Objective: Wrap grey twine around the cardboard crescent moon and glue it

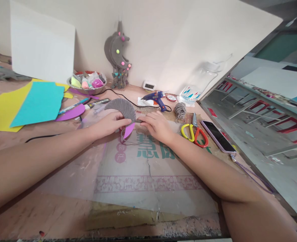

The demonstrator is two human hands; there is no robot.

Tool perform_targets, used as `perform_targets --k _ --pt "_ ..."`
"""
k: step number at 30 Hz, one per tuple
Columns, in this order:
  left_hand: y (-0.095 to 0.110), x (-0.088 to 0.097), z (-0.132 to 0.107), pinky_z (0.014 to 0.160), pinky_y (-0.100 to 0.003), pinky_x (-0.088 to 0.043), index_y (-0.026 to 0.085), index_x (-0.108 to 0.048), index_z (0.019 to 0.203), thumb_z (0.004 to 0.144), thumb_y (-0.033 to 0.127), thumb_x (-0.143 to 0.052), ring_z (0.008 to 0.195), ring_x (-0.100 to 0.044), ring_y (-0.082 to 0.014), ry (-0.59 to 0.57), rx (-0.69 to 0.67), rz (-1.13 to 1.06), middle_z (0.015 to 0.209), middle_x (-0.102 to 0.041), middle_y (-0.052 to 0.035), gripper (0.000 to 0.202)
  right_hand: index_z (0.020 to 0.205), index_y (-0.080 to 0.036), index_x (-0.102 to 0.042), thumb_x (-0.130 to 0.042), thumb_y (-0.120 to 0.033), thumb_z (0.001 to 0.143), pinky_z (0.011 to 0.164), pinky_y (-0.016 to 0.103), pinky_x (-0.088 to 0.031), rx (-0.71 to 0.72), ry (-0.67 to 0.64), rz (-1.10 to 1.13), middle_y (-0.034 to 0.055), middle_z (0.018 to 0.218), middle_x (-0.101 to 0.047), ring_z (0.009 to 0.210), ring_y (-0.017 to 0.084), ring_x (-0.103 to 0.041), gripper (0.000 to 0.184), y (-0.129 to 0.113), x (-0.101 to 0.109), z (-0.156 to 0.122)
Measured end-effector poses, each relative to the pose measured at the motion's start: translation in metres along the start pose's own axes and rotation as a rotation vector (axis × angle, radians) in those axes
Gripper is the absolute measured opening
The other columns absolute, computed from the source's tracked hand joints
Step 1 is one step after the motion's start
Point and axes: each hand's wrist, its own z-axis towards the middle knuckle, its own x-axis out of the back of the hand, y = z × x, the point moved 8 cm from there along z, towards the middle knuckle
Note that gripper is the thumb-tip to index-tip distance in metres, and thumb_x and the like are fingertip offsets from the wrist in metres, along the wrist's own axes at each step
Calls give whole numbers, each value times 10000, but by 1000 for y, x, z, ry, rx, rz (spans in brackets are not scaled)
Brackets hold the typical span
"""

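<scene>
My left hand [111,123] is closed on a crescent shape [123,107] wound with grey yarn. Its lower tip is still bare purple sheet [128,130], pointing down below my fingers. Close by on the right, my right hand [157,125] pinches grey yarn [138,121] near the crescent's edge. Loose yarn loops hang under the purple tip, over the printed plastic sheet. A ball of grey yarn [180,111] lies beyond my right hand, with scissors [194,131] in front of it.
A blue glue gun [157,100] with a black cord lies behind my hands. A phone [218,137] is at the right edge. Coloured sheets [37,104] and a bowl [98,90] of bagged pieces stand left. A decorated grey moon [116,50] hangs on the wall behind.
</scene>
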Motion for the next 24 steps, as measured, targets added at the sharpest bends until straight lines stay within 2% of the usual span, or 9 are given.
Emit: perform_targets --k 5,9,15,20,24 --pt "8 4 0 509 -234 -368 175 -538 548 760 369 -558 554 -494 -128 44 -12 99 555 -542 5 288 1094 -163 -615 -373 -313 969 746 318 -332 -17 6 8 86 909 -668 838 187 -559 310 1 0 0" --pt "14 4 -1 508 -236 -368 178 -541 530 761 357 -547 543 -492 -128 36 -26 119 541 -542 2 292 1134 -170 -597 -377 -332 966 748 319 -336 -10 30 9 79 911 -661 833 190 -548 320 0 2 0" --pt "8 1 -2 518 -228 -373 166 -548 568 775 356 -541 551 -494 -117 19 -13 27 566 -532 13 281 1116 -167 -617 -387 -321 965 751 316 -340 -1 35 -11 70 898 -663 807 183 -539 316 0 2 0" --pt "6 4 0 513 -230 -362 168 -547 565 765 359 -569 545 -483 -114 59 -1 69 555 -525 18 278 1112 -168 -623 -398 -323 962 746 315 -334 2 26 -19 70 895 -662 800 180 -536 312 1 1 0" --pt "7 3 0 518 -231 -362 167 -542 557 763 351 -571 552 -486 -116 46 -16 91 552 -526 19 277 1112 -168 -621 -389 -330 964 750 323 -329 2 16 -17 76 889 -665 817 185 -542 319 2 -1 -1"
